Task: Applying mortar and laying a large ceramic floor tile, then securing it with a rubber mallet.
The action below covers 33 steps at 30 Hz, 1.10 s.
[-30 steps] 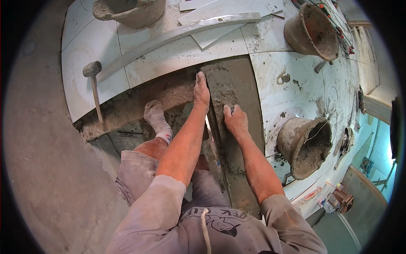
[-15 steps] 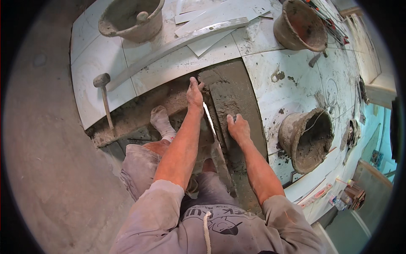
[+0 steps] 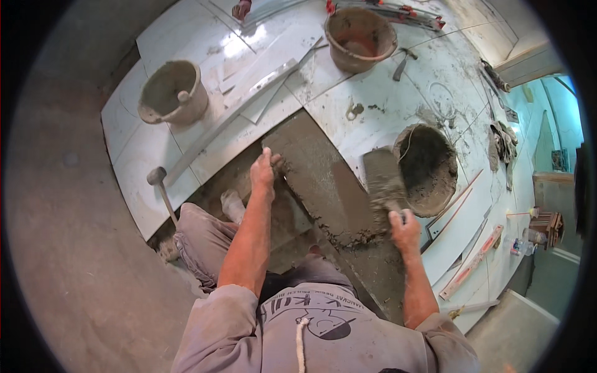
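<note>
My right hand (image 3: 405,233) grips a muddy steel trowel (image 3: 385,180), blurred, beside the mouth of a mortar-filled bucket (image 3: 429,168). My left hand (image 3: 264,174) has its fingers bent at the upper end of a narrow edge strip (image 3: 300,202) along the wet mortar bed (image 3: 317,174); what they hold is hard to make out. The mortar is smooth in places and rough at its lower end. My socked foot (image 3: 231,205) is in the dark recess left of it, beside a wooden-handled mallet (image 3: 157,176).
White tiles (image 3: 137,168) surround the recess, bearing a grey bucket (image 3: 174,93), another bucket (image 3: 360,40), a long straightedge (image 3: 230,118), loose offcuts, a small tool (image 3: 401,65) and a red level (image 3: 472,261). Another person's hand (image 3: 241,9) shows at the top. Bare concrete (image 3: 62,217) lies left.
My right hand has lifted the trowel off the mortar and moved right, toward the bucket. The view has turned, and another person's hand appears at the top.
</note>
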### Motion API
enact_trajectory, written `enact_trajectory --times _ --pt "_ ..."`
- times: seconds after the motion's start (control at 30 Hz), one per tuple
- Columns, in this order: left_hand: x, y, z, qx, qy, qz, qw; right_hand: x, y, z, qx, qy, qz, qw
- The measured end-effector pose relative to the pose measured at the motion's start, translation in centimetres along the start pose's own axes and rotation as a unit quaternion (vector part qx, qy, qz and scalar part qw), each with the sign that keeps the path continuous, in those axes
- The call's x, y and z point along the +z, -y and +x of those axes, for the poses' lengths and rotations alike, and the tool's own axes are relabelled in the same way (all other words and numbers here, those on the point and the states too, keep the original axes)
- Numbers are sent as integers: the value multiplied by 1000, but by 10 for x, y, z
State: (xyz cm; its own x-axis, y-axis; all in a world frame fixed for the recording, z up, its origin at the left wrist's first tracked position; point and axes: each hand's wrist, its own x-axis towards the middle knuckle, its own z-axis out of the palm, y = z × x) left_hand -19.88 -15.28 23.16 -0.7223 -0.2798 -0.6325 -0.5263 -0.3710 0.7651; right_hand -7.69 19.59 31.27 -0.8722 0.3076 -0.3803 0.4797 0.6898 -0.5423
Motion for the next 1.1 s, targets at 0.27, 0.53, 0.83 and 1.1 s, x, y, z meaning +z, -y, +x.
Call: enact_trajectory --times 0.27,0.53,0.83,1.1 --pt "60 -28 -48 84 102 77 988 -98 -74 55 60 -149 -223 962" --pt "42 -83 -52 122 132 109 978 -59 4 82 -135 -228 -110 958" --pt "21 -142 1 155 163 19 974 39 93 86 -81 -70 -77 991" --pt "-72 -212 89 186 70 -170 965 138 318 138 -209 -14 -60 976"
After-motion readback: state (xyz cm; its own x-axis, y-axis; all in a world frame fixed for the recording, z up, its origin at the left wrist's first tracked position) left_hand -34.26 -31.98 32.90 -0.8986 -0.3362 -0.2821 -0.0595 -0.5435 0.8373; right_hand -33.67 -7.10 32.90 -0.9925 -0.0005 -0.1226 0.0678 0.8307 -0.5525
